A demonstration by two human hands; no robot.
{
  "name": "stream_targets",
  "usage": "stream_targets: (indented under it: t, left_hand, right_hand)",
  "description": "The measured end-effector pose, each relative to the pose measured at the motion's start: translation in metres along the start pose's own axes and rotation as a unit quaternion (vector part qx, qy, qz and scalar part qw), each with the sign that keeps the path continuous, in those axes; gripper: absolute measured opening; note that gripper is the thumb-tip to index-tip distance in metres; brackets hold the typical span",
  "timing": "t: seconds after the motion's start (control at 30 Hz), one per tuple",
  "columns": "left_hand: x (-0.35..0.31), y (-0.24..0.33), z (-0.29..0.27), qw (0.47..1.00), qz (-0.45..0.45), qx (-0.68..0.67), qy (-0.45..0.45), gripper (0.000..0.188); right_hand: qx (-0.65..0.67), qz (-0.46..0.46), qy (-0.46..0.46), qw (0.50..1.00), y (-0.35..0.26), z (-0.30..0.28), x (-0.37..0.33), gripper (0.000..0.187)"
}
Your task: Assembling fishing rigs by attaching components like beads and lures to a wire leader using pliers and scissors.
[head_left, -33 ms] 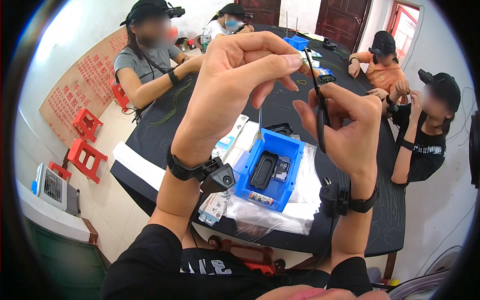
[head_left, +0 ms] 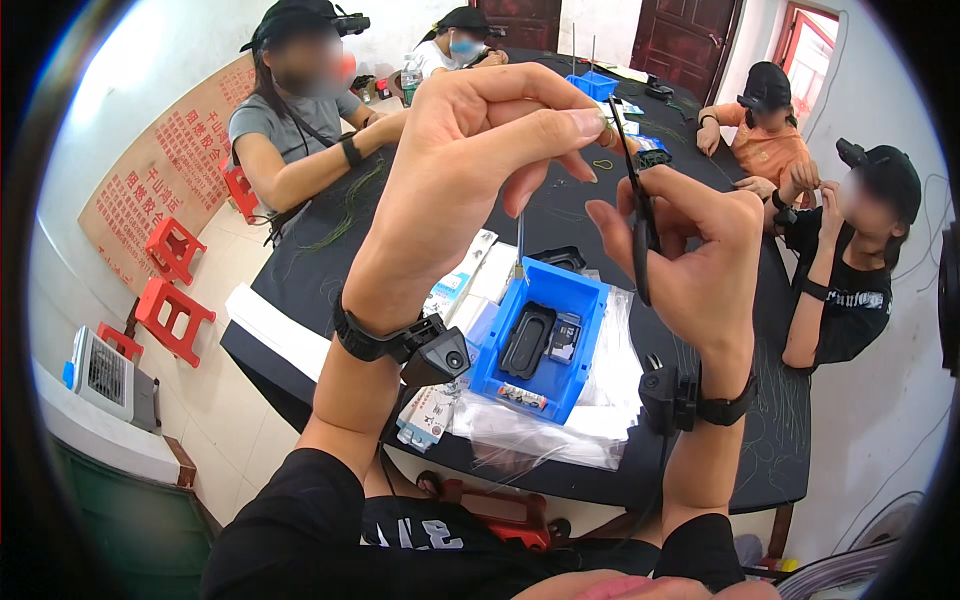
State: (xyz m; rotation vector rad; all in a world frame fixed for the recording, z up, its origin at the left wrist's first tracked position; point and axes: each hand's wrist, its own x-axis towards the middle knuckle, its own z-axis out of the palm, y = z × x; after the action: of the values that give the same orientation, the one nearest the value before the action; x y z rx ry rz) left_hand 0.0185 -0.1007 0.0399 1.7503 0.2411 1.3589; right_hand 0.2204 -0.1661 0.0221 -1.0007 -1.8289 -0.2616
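Note:
My left hand is raised over the table, thumb and forefinger pinched together. What sits between those fingertips is too small to make out. Held in my right hand is a pair of black scissors, blades pointing up, their tips just beside the left thumb. The right fingers curl round the handles. Below both hands stands a blue plastic bin with a black oblong case, a small dark box and a battery pack in it. A thin metal rod rises at the bin's far left corner.
Clear plastic bags and white boxes surround the bin on the black-covered table. Green threads lie about. Several people sit around the table. Red stools and an air cooler stand to the left.

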Motion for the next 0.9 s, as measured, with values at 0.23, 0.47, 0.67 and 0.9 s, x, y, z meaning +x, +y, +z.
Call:
stream_targets:
  t: [0.23,0.47,0.67,0.9]
  left_hand:
    - [-0.0002,0.0022,-0.0001,1.0,0.002,-0.008,-0.004,0.018]
    - [-0.0008,0.0044,-0.0009,1.0,0.011,-0.014,-0.011,0.018]
    - [0.0013,0.0021,-0.0018,0.999,0.026,-0.031,-0.028,0.019]
    - [0.0017,0.0007,-0.0037,0.999,0.021,-0.017,-0.025,0.018]
  right_hand:
    - [-0.031,-0.011,0.019,0.999,-0.0012,0.0001,0.0001,0.021]
    - [-0.054,-0.04,0.048,0.997,0.0028,0.0026,0.0011,0.022]
    - [-0.073,-0.056,0.065,0.994,0.0052,0.0036,0.0015,0.023]
    - [-0.064,-0.047,0.068,0.995,0.0053,0.0054,0.0008,0.022]
